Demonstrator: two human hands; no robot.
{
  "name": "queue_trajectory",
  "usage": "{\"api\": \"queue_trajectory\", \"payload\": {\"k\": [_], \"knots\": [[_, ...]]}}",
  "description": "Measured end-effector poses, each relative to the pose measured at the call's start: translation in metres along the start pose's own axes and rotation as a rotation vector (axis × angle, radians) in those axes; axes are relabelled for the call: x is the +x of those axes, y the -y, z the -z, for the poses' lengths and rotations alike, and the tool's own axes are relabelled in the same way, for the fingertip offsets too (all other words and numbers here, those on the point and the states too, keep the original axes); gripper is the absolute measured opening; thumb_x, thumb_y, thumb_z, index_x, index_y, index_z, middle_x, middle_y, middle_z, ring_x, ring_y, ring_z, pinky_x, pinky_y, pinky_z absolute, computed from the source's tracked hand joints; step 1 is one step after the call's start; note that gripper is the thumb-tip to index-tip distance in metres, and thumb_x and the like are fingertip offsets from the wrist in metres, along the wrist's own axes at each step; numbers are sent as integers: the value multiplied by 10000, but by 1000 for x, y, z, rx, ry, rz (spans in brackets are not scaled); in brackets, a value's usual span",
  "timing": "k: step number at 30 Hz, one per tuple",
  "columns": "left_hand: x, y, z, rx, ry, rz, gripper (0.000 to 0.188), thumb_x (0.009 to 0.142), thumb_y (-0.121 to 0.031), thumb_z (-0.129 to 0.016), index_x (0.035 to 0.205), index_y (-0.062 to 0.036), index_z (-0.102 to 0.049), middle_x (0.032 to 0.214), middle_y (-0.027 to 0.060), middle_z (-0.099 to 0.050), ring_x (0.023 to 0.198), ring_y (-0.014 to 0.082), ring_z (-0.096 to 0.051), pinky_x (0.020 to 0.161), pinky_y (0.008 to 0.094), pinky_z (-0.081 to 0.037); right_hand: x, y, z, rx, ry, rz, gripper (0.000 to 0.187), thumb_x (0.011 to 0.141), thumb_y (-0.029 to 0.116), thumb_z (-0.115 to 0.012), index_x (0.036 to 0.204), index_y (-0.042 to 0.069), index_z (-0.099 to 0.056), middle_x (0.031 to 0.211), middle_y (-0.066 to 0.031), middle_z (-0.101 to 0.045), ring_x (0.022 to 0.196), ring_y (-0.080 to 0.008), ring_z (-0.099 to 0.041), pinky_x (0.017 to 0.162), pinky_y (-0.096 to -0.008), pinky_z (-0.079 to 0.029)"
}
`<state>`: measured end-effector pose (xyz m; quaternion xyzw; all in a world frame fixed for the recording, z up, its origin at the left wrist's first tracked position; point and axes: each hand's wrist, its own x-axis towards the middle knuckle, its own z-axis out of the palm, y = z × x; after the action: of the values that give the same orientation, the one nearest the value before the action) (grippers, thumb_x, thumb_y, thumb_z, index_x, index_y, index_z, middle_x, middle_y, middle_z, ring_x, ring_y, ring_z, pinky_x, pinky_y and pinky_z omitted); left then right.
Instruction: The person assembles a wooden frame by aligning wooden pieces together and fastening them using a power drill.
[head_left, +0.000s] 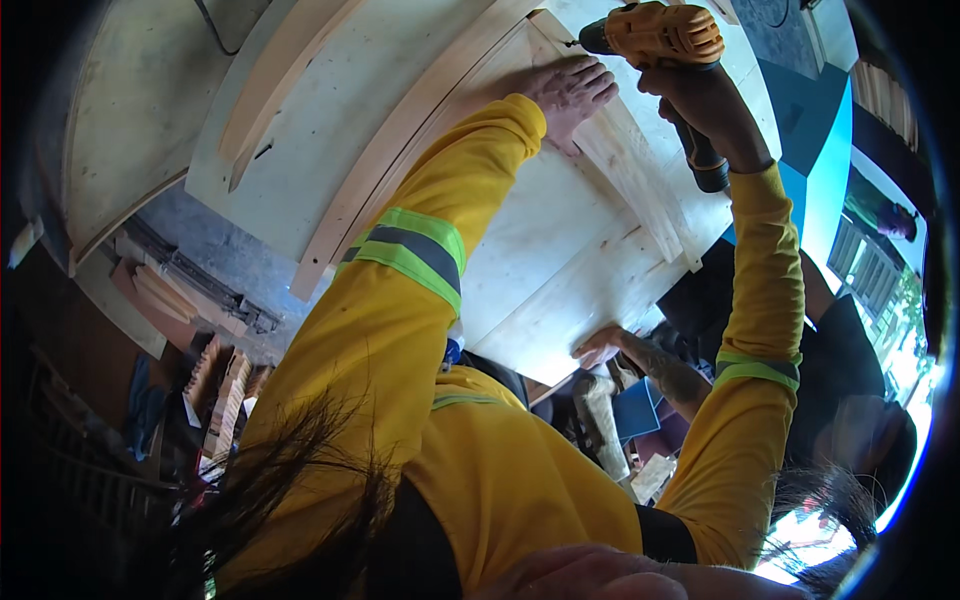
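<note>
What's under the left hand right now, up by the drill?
The left hand lies flat on a pale wooden strip that runs along a plywood panel. The right hand holds a yellow drill beside it. The palm hides whatever screw or mark lies underneath.

No packages, labels, signs or screens show anywhere in this view, not around the plywood up at twelve o'clock, nor down among the clutter at eight o'clock
</note>
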<state>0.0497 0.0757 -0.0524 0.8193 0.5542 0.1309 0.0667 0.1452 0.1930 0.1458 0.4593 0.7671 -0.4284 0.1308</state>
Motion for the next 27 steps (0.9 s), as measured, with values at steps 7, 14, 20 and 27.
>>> {"api": "queue_trajectory", "payload": {"k": [7, 14, 20, 27], "knots": [[3, 2, 16, -33, 101, 0, 1130, 668, -649, -820, 1459, 38, -397, 1472, 160, -460, 1425, 319, -377, 1271, 449, -206, 3, 7, 4, -91, 21, -16, 268, 842, 217, -699, 1040, 35, -693, 737, -15, -628, 616, -105, -599, 581, -275, -512], [2, 1, 17, 27, 94, 5, 1115, 675, -652, -815, 1458, 26, -401, 1466, 154, -463, 1425, 312, -373, 1274, 443, -198, 1, 1, -2, -31, 12, -3, 246, 832, 205, -699, 1019, 46, -692, 739, -12, -623, 620, -96, -597, 588, -270, -508], [1, 0, 19, 33, 123, 13, 1124, 676, -672, -804, 1465, 19, -399, 1467, 145, -464, 1428, 309, -371, 1275, 442, -191, 9, 4, 1, 28, 24, -56, 244, 829, 208, -699, 1007, 42, -688, 747, -14, -624, 620, -92, -593, 596, -269, -509], [2, -1, 20, 57, 157, 21, 1148, 688, -673, -796, 1494, 26, -373, 1511, 149, -436, 1448, 319, -351, 1272, 447, -197, 12, 15, 2, -51, 83, -11, 226, 828, 201, -692, 989, 43, -678, 759, -19, -629, 628, -98, -611, 601, -272, -517]]}}
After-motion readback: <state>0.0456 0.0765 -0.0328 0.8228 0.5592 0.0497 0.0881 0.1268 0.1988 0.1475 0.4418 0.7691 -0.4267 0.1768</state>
